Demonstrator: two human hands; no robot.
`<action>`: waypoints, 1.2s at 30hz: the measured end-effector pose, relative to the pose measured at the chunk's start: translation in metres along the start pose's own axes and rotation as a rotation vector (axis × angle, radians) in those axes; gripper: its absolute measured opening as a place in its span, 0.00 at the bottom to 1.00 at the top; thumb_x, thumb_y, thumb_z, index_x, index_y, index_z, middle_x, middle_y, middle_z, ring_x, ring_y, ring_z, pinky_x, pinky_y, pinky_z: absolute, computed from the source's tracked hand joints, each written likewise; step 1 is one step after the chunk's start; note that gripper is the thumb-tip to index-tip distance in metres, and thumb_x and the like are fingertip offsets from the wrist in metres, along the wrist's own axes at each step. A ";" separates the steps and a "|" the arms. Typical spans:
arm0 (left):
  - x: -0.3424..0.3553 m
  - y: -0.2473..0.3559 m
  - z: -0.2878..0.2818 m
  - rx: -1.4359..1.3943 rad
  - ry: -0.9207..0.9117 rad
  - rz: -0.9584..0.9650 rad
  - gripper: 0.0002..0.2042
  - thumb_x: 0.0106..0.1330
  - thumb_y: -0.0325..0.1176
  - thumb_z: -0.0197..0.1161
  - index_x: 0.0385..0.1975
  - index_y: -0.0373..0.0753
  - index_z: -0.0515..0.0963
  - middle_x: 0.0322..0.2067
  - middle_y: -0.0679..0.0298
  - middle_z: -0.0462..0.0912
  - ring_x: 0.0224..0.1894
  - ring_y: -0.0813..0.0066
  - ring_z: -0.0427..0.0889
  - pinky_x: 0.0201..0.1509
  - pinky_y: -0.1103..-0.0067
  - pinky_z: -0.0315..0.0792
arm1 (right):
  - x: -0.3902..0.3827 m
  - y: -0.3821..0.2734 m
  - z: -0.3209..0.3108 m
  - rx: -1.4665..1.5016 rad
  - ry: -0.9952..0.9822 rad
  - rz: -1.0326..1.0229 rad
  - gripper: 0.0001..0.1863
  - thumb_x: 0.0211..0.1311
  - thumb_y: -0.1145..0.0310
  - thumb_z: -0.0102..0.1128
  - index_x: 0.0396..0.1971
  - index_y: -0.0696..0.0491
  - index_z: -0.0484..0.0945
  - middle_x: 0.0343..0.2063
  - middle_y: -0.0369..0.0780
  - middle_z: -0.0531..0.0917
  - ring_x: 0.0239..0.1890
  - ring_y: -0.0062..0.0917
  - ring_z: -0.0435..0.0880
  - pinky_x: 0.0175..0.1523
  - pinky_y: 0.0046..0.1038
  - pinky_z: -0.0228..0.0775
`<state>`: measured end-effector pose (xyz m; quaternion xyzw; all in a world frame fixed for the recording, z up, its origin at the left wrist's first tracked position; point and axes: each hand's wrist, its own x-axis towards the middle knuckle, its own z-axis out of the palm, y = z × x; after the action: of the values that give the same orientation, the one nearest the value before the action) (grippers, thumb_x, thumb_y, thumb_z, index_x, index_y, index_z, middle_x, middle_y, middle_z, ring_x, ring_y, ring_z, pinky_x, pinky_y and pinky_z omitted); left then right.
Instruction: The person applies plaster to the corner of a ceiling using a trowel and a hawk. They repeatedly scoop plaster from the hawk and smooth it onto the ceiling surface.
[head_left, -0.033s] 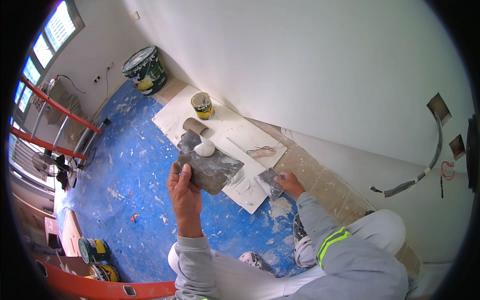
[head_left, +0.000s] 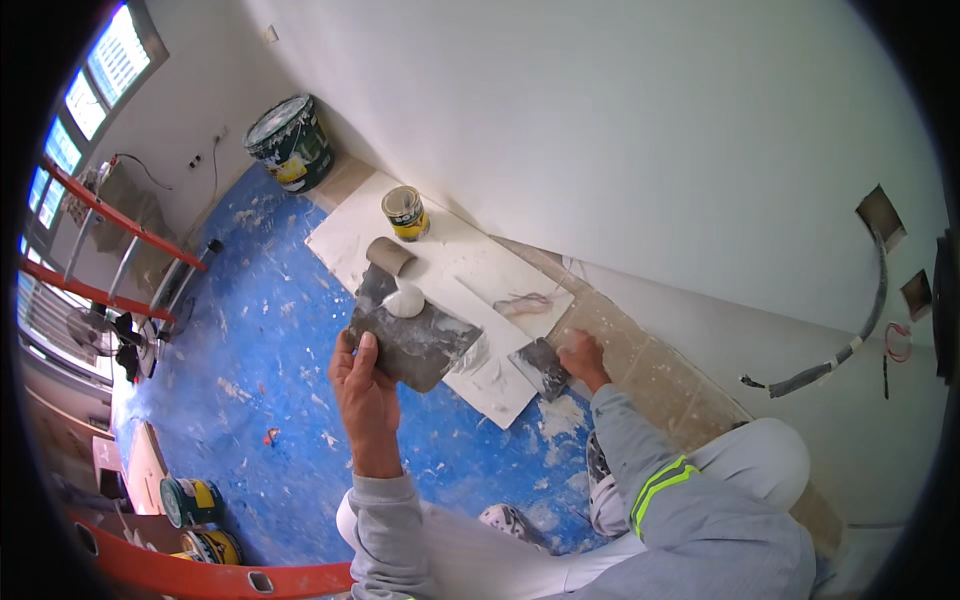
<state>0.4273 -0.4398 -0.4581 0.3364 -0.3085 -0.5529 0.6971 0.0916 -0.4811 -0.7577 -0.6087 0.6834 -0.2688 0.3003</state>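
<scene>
My left hand (head_left: pixel 370 405) is closed on a flat, dark, worn putty plate (head_left: pixel 425 352), thumb on top. A round dollop of white putty (head_left: pixel 405 301) sits near the plate's far edge, and white smears mark its surface. To the right, my right hand (head_left: pixel 584 358) grips a small dark flat scraper (head_left: pixel 541 368). That scraper lies low over the near right edge of a white board (head_left: pixel 350 228); whether it touches the board I cannot tell. A narrow white strip (head_left: pixel 478 312) rests on the board, with wet-looking white putty beside it.
On the board stand a small tin (head_left: pixel 404 213), a brown cardboard tube (head_left: pixel 390 256) and thin wires (head_left: pixel 525 303). A large dark bucket (head_left: pixel 290 145) stands in the far corner. Orange ladder parts (head_left: pixel 220 580) frame the left. Cables (head_left: pixel 820 372) hang from the right wall.
The putty plate in my left hand has shifted slightly left and toward me. My right hand and its scraper have moved only a little and look slightly blurred.
</scene>
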 end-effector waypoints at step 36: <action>0.019 -0.036 -0.011 0.326 0.033 0.013 0.10 0.73 0.28 0.54 0.50 0.32 0.71 0.45 0.62 0.81 0.45 0.78 0.80 0.49 0.81 0.75 | 0.160 -0.042 0.000 1.599 -0.092 0.137 0.30 0.48 0.85 0.57 0.54 0.46 0.66 0.35 0.37 0.76 0.33 0.24 0.78 0.51 0.43 0.75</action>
<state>0.4197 -0.4627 -0.4928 0.4519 -0.3849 -0.4855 0.6418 0.1069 -0.6446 -0.7399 -0.1765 0.3065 -0.6325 0.6891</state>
